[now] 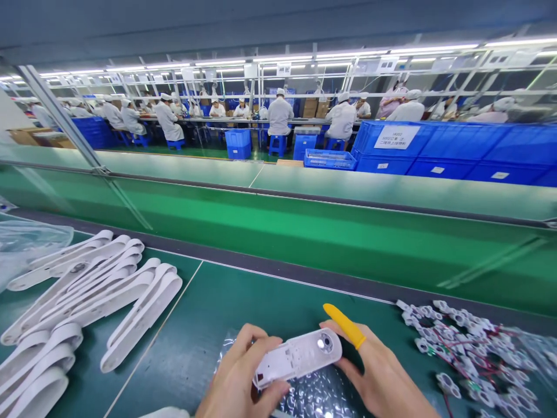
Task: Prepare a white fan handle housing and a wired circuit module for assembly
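Head view: both hands close on one white plastic shell (pixel 298 355) just above a bubble-wrap sheet (pixel 313 397) on the green counter (pixel 243 302). The left hand (pixel 239 377) wraps the shell's near end, fingers curled under; the right hand (pixel 374 371), a yellow finger cot (pixel 344 325) on its forefinger, pinches the far end by the round opening. White shells (pixel 87 296) lie stacked at left; a heap of small wired parts (pixel 470 354) lies at right. No wired part appears fitted yet, so most work seems ahead.
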The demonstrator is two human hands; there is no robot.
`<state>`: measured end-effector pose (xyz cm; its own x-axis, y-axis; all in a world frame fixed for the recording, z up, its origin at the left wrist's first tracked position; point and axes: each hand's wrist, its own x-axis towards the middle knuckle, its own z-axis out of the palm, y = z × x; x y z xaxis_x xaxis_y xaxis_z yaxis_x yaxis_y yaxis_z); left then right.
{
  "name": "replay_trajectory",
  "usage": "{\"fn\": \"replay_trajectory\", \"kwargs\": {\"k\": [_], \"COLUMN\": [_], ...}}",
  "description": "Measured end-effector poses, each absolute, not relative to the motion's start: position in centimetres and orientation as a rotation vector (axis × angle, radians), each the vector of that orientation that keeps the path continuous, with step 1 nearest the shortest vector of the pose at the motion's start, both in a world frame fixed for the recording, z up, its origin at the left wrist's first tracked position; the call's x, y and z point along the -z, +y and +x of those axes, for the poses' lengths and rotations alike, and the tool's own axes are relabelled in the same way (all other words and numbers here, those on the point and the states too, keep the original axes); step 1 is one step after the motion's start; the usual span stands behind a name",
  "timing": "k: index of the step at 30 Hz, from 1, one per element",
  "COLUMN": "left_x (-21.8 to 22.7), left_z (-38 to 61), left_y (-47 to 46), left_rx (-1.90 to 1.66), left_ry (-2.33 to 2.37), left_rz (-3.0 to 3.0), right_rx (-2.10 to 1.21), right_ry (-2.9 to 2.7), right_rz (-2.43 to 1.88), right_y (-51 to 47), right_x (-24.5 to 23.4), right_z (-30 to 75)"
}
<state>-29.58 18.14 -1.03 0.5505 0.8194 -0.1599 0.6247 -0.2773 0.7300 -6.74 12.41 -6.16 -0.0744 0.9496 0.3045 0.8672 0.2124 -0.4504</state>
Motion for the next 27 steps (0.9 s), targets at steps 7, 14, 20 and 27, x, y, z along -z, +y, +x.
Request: {"fn": "replay_trajectory", "kwargs": {"k": [7,14,20,27], "left_x": [2.7,2.4,1.1,1.5], "left_z": [-27.9,-31.6,-35.5,-37.1], "left_y": [21.8,22.3,20.2,20.2], "left_rx": [-0.527,-0.549,-0.199,-0.170], "left_ry": [1.166,1.393,1.600,1.835], "left_rz": [2.480,2.359,2.071,2.230], "right_rx": [0.022,0.105,0.185,0.377], "right_ry": [-2.037,-2.081,-2.120,-2.152], "right_rz": [-1.783,-1.773,-1.711,-1.596], "right_y": [15.9,17.2,17.0,17.0], "right_x": [4.1,4.2,4.8,4.8], "right_z": [-6.1,-5.2,-4.7,-4.3]}}
